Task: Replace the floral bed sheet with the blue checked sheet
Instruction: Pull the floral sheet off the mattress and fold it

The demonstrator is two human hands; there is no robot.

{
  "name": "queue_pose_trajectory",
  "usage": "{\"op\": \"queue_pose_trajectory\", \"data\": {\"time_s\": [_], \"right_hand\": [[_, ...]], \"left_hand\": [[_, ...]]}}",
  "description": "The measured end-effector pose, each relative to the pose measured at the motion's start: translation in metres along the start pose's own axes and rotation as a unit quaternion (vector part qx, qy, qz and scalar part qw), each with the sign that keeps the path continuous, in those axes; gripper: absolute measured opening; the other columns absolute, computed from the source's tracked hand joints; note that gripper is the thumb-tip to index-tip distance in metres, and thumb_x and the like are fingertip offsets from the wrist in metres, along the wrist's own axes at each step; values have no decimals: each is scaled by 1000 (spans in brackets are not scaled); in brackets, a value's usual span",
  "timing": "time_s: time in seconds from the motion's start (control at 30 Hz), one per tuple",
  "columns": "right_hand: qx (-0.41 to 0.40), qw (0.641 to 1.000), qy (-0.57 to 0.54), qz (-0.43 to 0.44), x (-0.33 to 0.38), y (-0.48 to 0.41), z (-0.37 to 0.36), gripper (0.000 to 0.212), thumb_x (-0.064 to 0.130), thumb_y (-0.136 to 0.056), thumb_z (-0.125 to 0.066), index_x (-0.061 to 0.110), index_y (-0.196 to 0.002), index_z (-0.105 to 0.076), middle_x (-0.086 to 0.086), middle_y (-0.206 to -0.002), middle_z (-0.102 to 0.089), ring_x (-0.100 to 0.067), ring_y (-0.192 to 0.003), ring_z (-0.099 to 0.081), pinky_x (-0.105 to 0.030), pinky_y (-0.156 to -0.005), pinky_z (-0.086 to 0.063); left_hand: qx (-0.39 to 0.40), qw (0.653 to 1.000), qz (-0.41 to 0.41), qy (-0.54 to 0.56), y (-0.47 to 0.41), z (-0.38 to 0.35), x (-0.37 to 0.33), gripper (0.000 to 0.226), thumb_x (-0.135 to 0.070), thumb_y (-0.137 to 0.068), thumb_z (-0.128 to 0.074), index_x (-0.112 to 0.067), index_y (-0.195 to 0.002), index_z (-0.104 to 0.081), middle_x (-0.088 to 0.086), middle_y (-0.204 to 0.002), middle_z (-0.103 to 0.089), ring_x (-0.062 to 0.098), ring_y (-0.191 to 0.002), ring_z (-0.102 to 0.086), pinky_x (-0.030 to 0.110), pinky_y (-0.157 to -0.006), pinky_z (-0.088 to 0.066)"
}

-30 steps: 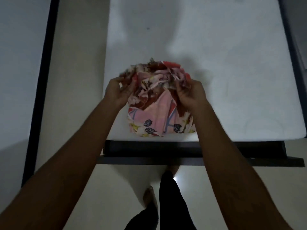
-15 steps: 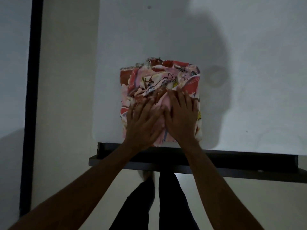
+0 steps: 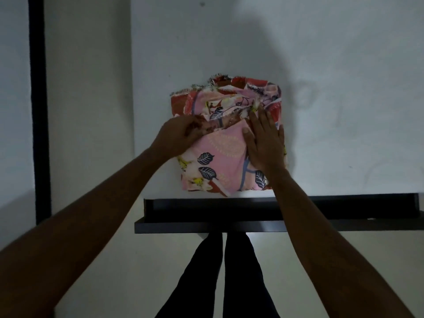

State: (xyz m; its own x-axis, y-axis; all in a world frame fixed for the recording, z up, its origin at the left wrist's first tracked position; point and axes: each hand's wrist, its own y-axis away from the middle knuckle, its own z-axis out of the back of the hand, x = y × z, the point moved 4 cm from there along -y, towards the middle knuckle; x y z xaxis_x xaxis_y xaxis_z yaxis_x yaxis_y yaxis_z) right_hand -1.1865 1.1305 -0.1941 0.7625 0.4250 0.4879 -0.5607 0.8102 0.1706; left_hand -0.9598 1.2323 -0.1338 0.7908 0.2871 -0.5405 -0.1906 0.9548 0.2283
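the folded floral sheet (image 3: 226, 143) lies on the bare mattress (image 3: 344, 88) at its near edge, long axis running near to far. both hands are on it. the right hand (image 3: 263, 143) lies flat on its right side, fingers together. the left hand (image 3: 177, 136) curls over the left edge, fingertips pinching a fold.

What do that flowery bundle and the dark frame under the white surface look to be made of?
Floral sheet: thin woven cloth, matte, probably cotton; it creases softly and frays along its far edge. Bed frame: rigid, dark, smooth boards with straight edges, perhaps painted or laminated wood; the dim light leaves that open.
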Motion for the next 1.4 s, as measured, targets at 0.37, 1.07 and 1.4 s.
{"op": "queue_pose_trajectory", "data": {"time_s": [0.37, 1.07, 1.4], "right_hand": [[-138, 980, 29, 138, 7, -25, 34, 28, 37, -97, -55, 14, -106, -66, -15, -127, -60, -35, -120, -53, -49, -99, -44], [-190, 979, 77, 4, -22, -67, 27, 40, 45, -99, -40, 13, -110, -60, -11, -114, -61, -29, -100, -56, -40, -74, -46], [-274, 958, -32, 75, 8, 30, 62, 52, 43, -95, -64, 7, -133, -58, -17, -140, -55, -29, -129, -53, -38, -107, -44]], "left_hand": [[75, 996, -50, 16, 3, 3, 1, 28, -39, -95, -55, -14, -100, -67, 1, -91, -63, 20, -82, -59, 34, -71, -50], [-87, 986, -33, -138, -82, -4, 43, 43, -49, -101, -43, -11, -115, -55, 15, -100, -66, 31, -90, -63, 35, -69, -44], [-254, 960, -34, -111, -8, 4, -6, 28, -29, -98, -51, -11, -118, -58, 15, -122, -57, 29, -115, -50, 40, -92, -39]]}}
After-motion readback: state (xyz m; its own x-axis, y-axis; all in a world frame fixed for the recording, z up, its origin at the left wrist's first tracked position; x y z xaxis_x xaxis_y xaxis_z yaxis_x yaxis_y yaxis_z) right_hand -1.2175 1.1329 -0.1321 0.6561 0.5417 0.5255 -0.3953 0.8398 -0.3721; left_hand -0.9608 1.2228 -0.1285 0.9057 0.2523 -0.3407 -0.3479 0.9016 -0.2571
